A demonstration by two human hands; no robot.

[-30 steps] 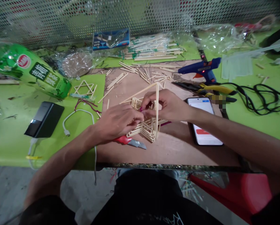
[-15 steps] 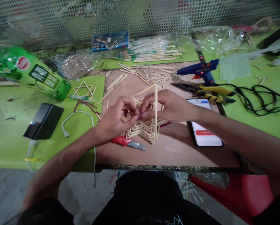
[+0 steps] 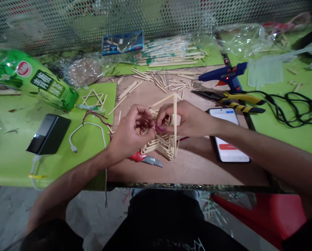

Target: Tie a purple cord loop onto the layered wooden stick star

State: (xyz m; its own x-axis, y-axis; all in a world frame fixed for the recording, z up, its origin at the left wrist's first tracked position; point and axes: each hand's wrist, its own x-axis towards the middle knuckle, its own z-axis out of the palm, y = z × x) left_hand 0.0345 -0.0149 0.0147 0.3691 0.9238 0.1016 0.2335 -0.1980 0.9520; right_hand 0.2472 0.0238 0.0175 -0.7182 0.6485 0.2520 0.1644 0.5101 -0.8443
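Note:
A stacked star-shaped frame of wooden sticks [image 3: 161,144] stands on the brown board [image 3: 192,167], with taller sticks rising from it in a triangle. My left hand [image 3: 131,134] and my right hand [image 3: 184,118] meet over its top. Both pinch a thin magenta wire [image 3: 159,129] between fingertips. The wire's far end [image 3: 184,138] pokes out on the frame's right side. A red utility knife [image 3: 145,158] lies just under my left wrist.
A phone [image 3: 227,134] lies under my right forearm. Behind it are yellow-handled pliers [image 3: 239,101], a blue glue gun [image 3: 227,76] and a black cord [image 3: 294,111]. Loose sticks [image 3: 168,55], a flat stick star [image 3: 94,97], a power bank [image 3: 50,134] and a green bottle [image 3: 32,82] sit left and back.
My left hand lifted off the frame's side and curled into a pinch at the wire, moving up against my right fingertips. My right hand stayed in place on the frame.

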